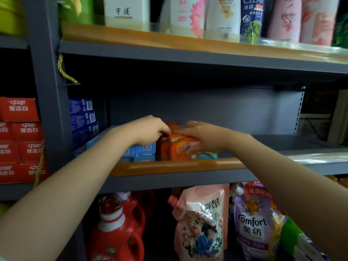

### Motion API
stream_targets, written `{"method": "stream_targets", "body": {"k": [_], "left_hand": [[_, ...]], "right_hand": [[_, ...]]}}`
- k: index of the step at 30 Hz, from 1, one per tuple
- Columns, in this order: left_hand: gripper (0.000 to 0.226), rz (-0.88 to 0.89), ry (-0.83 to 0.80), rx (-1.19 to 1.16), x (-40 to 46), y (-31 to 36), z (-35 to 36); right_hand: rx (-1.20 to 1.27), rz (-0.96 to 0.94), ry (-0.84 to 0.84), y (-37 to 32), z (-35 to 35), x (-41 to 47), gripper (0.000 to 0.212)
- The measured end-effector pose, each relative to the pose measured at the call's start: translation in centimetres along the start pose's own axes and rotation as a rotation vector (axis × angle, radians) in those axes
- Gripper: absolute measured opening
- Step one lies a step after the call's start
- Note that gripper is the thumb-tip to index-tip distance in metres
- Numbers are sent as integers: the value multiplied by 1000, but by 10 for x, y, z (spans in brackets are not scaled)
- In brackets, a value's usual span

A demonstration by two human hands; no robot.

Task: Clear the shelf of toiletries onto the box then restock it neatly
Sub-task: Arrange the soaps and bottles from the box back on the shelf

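Head view, middle shelf [178, 167], wooden front lip, grey back panel:
- Orange soap packs [181, 147], stacked at the front, left of centre. Your right hand [204, 137] lies over the top pack, fingers curled down around its right end, a ring on one finger. Your left hand [148, 131] comes in from the left, fingers curled onto the stack's upper left edge; its fingertips are hidden behind the hand, so you cannot tell how firm that hold is.
- Light blue boxes [145, 148], just left of the orange packs, touching them, partly hidden under your left wrist.
- Dark blue boxes [83, 119], stacked at the shelf's far left against the upright.
- A teal item [207, 155] shows beneath your right hand; too covered to identify.
- Right half of the shelf: bare grey board.

Around:
- Upper shelf: shampoo bottles [222, 16] in a row, white, pink and dark blue.
- Lower shelf: red detergent jugs [117, 232] on the left, a pink refill pouch [201, 223] in the middle, a purple Comfort pouch [254, 228] to its right.
- Neighbouring bay, left: red toothpaste cartons [20, 138], stacked; a yellow rope [64, 70] hangs on the upright
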State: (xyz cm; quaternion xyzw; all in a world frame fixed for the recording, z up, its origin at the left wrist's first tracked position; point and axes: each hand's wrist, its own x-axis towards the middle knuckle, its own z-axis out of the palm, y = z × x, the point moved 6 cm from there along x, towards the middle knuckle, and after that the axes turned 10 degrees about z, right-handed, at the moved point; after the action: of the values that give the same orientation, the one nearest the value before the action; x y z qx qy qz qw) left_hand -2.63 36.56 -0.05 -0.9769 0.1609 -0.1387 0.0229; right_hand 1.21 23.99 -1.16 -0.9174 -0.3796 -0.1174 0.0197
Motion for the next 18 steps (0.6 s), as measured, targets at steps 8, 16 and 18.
{"method": "stream_targets", "body": {"k": [8, 16, 18], "left_hand": [[33, -35, 272, 45, -27, 7, -8], [58, -142, 261, 188, -76, 0, 13], [61, -126, 267, 183, -77, -1, 14]], "right_hand": [[126, -40, 316, -15, 7, -9, 46], [291, 389, 381, 28, 28, -27, 52], [275, 381, 386, 23, 27, -25, 52]]}}
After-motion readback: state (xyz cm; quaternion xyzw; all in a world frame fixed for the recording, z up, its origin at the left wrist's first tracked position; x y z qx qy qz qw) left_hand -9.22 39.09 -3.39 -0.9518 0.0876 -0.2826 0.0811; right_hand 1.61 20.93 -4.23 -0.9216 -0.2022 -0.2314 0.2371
